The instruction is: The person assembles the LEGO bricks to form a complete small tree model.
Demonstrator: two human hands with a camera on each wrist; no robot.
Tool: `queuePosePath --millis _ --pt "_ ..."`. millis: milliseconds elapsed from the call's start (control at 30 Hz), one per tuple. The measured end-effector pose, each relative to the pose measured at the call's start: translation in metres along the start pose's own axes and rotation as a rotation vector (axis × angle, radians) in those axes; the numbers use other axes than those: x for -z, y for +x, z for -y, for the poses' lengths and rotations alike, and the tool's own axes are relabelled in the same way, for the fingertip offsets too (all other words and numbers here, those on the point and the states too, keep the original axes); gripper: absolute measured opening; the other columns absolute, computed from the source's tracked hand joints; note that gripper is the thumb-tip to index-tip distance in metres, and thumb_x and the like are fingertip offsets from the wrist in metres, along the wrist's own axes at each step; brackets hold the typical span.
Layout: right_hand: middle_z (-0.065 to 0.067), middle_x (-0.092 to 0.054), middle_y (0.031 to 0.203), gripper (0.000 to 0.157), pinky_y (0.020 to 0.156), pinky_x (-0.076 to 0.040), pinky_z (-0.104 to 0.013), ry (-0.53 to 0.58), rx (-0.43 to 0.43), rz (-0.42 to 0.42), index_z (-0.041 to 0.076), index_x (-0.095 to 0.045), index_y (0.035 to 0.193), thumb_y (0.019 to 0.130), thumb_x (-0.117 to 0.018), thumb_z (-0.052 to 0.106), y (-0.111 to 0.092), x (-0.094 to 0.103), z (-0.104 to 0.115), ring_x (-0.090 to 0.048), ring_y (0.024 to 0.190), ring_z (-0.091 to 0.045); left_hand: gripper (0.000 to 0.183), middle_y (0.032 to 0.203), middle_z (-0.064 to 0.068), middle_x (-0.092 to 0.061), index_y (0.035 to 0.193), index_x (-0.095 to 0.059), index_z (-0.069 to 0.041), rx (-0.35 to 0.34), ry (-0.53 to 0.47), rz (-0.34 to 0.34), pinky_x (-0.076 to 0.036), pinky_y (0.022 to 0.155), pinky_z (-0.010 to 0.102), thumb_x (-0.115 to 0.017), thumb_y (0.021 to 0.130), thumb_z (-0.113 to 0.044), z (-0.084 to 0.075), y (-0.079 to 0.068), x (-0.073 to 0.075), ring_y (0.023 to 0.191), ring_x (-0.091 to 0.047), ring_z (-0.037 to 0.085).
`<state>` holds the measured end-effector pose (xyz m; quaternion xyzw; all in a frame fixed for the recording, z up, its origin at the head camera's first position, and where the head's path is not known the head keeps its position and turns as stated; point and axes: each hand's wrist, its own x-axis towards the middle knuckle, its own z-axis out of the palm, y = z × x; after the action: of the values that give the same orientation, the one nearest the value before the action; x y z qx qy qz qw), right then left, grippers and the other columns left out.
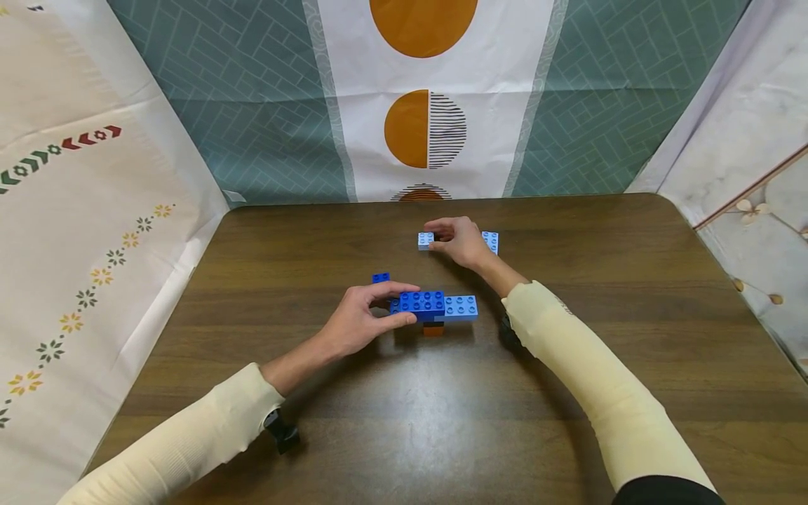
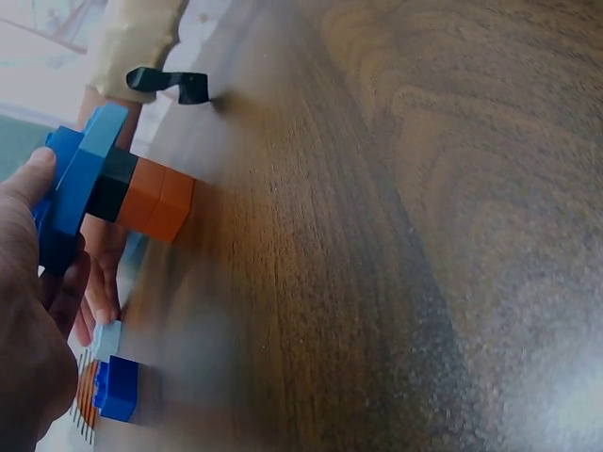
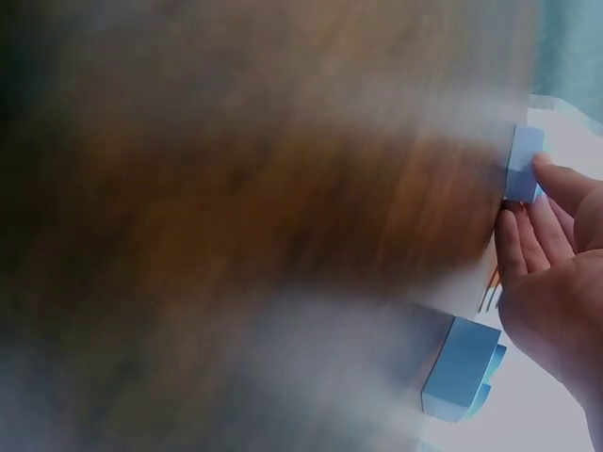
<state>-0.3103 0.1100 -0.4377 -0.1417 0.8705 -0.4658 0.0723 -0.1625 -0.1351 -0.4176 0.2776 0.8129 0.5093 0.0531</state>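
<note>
In the head view my left hand (image 1: pixel 360 317) grips the left end of a brick build, thumb along the front and fingers behind. Its top is a dark blue toy brick (image 1: pixel 421 301) over a longer lighter blue brick (image 1: pixel 461 307). Below these, the left wrist view shows a black brick (image 2: pixel 112 184) and orange bricks (image 2: pixel 155 200) as a narrow stem, close over the table. Farther back, my right hand (image 1: pixel 462 242) pinches a small light blue brick (image 1: pixel 426 240) at its right end; the thumb overlaps this brick (image 3: pixel 524 165) in the right wrist view.
A second light blue brick (image 1: pixel 490 242) lies just right of my right hand. One small dark blue brick (image 1: pixel 381 278) stands behind my left hand. The brown wooden table (image 1: pixel 284 259) meets hanging patterned cloth (image 1: pixel 271 98) at its back edge.
</note>
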Motion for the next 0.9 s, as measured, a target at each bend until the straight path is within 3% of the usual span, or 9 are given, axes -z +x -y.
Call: queuePosePath --millis 233,467,633,900 --pt "-0.013 -0.07 0.136 0.04 0.112 -0.05 -0.043 -0.001 -0.006 -0.018 0.006 -0.07 0.138 0.099 -0.077 0.007 -0.005 0.003 0.006 -0.065 0.126 -0.031 0.038 0.13 -0.004 -0.073 0.134 -0.074 -0.021 -0.003 0.01 -0.001 -0.059 0.094 0.038 -0.082 0.097 -0.021 -0.001 0.001 0.0 0.108 -0.07 0.015" --pt "-0.016 -0.068 0.138 0.041 0.113 -0.049 -0.043 0.086 0.041 -0.002 -0.001 -0.066 0.14 0.1 -0.073 0.003 -0.016 0.014 0.017 -0.065 0.127 -0.032 0.038 0.129 -0.003 -0.073 0.134 -0.074 -0.02 -0.005 0.012 -0.002 -0.059 0.093 0.037 -0.082 0.097 -0.021 -0.001 0.001 0.0 0.106 -0.07 0.015" --pt "-0.018 -0.07 0.134 0.04 0.108 -0.052 -0.043 0.146 0.112 0.004 -0.004 -0.068 0.136 0.098 -0.075 0.001 -0.028 0.024 0.023 -0.068 0.12 -0.032 0.038 0.128 -0.003 -0.074 0.134 -0.074 -0.019 -0.011 0.015 -0.001 -0.059 0.093 0.037 -0.082 0.097 -0.02 -0.001 0.001 0.0 0.105 -0.07 0.015" --pt "-0.015 -0.07 0.136 0.038 0.105 -0.055 -0.039 0.18 0.148 0.048 0.001 -0.069 0.137 0.1 -0.072 0.002 -0.055 0.041 0.031 -0.069 0.119 -0.03 0.038 0.127 -0.001 -0.074 0.134 -0.074 -0.019 -0.005 0.021 -0.004 -0.06 0.092 0.037 -0.083 0.096 -0.021 -0.002 0.0 0.0 0.104 -0.07 0.016"
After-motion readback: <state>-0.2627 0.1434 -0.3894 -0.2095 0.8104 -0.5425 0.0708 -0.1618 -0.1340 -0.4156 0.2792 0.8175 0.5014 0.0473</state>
